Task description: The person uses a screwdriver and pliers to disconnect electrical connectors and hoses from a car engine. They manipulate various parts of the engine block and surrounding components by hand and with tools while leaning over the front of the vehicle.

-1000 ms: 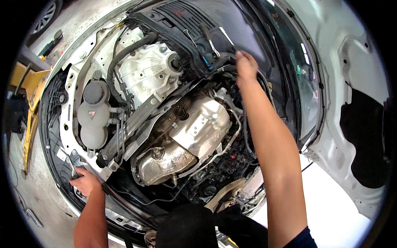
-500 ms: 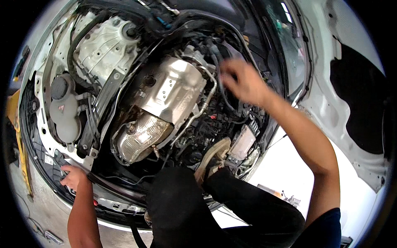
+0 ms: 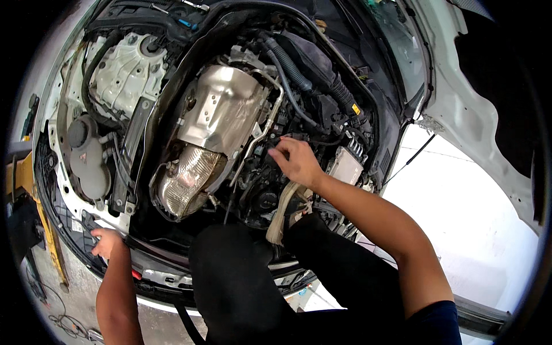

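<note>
My right hand [image 3: 296,162] is over the dark engine parts, right of the shiny metal heat shield [image 3: 221,109]. Its fingers bend down and inward among small black fittings; anything between the fingertips is hidden. A thin metal pipe [image 3: 267,123] runs between that hand and the shield. At the front left of the engine bay, my left hand [image 3: 110,244] is curled round the dark front trim [image 3: 86,253]. Below the shield sits a dimpled, foil-like cover [image 3: 187,181].
A whitish fluid tank [image 3: 91,167] stands at the left. Ribbed black hoses [image 3: 287,63] lie beyond my right hand. My black-trousered legs [image 3: 241,276] reach over the front edge, with a pale curved item [image 3: 282,215] beside them. An open white door or panel [image 3: 460,80] rises at right.
My right hand has come down and nearer, from the hoses at the back to the engine's middle. My left hand keeps its place at the front edge. The view has shifted slightly.
</note>
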Tool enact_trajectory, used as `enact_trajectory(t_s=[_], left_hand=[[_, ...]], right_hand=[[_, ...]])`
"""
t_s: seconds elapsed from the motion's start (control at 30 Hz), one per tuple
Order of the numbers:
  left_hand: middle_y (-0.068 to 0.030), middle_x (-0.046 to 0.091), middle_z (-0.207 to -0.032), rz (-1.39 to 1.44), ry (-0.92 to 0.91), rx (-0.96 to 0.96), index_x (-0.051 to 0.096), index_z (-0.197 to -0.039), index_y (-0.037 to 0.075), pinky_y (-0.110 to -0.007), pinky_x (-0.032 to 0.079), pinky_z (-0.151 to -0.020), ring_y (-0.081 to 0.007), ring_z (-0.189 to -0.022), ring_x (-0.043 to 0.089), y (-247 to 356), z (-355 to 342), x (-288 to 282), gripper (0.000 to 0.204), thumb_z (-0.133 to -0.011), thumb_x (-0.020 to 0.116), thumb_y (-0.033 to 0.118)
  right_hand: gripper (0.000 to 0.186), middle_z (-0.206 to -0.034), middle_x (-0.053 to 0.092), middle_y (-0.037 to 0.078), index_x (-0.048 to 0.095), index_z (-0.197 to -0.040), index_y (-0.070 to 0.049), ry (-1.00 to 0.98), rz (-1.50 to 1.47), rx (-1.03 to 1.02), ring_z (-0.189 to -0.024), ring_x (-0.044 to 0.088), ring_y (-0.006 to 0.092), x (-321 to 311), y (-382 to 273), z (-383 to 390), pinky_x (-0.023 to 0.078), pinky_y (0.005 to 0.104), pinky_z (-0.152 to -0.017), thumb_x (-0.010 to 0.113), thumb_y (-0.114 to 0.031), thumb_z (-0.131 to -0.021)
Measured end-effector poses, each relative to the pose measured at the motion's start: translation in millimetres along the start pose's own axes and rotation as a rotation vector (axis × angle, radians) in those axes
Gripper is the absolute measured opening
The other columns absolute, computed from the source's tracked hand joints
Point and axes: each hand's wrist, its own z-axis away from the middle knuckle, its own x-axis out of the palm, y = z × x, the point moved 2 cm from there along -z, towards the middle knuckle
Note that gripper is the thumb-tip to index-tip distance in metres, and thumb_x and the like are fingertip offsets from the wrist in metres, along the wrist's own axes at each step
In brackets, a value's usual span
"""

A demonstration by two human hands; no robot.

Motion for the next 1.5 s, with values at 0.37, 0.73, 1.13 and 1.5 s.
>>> enact_trajectory(t_s=[0.37, 0.73, 1.13, 1.5], left_hand=[[-0.0332, 0.060, -0.106, -0.044, 0.087, -0.094, 0.039, -0.115, -0.012, -0.052, 0.046, -0.088, -0.0460, -0.098, 0.061, -2.3, -4.2, -4.2, 0.079, -0.083, 0.043, 0.060], [-0.0328, 0.059, -0.110, -0.054, -0.025, -0.144, 0.035, -0.123, -0.012, -0.052, 0.046, -0.087, -0.0458, -0.099, 0.061, 12.2, 24.1, -22.3, 0.082, -0.083, 0.041, 0.059], [-0.0307, 0.060, -0.107, -0.115, 0.014, -0.190, 0.040, -0.119, -0.010, -0.052, 0.046, -0.086, -0.0449, -0.097, 0.061, 3.5, 15.7, -13.2, 0.080, -0.081, 0.044, 0.060], [-0.0288, 0.061, -0.104, -0.012, 0.031, -0.108, 0.044, -0.115, -0.008, -0.053, 0.046, -0.084, -0.0441, -0.095, 0.062, 6.7, 13.4, 9.7, 0.077, -0.080, 0.048, 0.061]], right_hand=[[0.054, -0.060, 0.061, 0.012, 0.061, -0.077, 0.007, -0.091, -0.122, 0.591, -0.046, 0.058, 0.0200, -10.9, 26.1, -64.1, 0.048, 0.0340, -0.049, 0.060, -0.046, -0.090], [0.039, -0.070, 0.050, 0.003, 0.047, -0.086, -0.010, -0.388, -0.797, 0.951, -0.044, 0.033, 0.0045, -14.0, 48.3, -67.7, 0.022, 0.0183, -0.034, 0.052, -0.047, -0.095], [0.032, -0.059, 0.047, 0.003, 0.059, -0.104, 0.000, -0.208, -0.740, 0.747, -0.040, 0.034, 0.0091, -29.8, 35.4, -36.4, 0.023, 0.0239, -0.036, 0.050, -0.030, -0.099], [0.034, -0.065, 0.062, 0.008, 0.061, -0.107, 0.004, -0.358, -0.124, 0.396, -0.052, 0.060, 0.0140, -175.0, -42.8, 99.9, 0.048, 0.0298, -0.050, 0.048, -0.026, -0.099]])
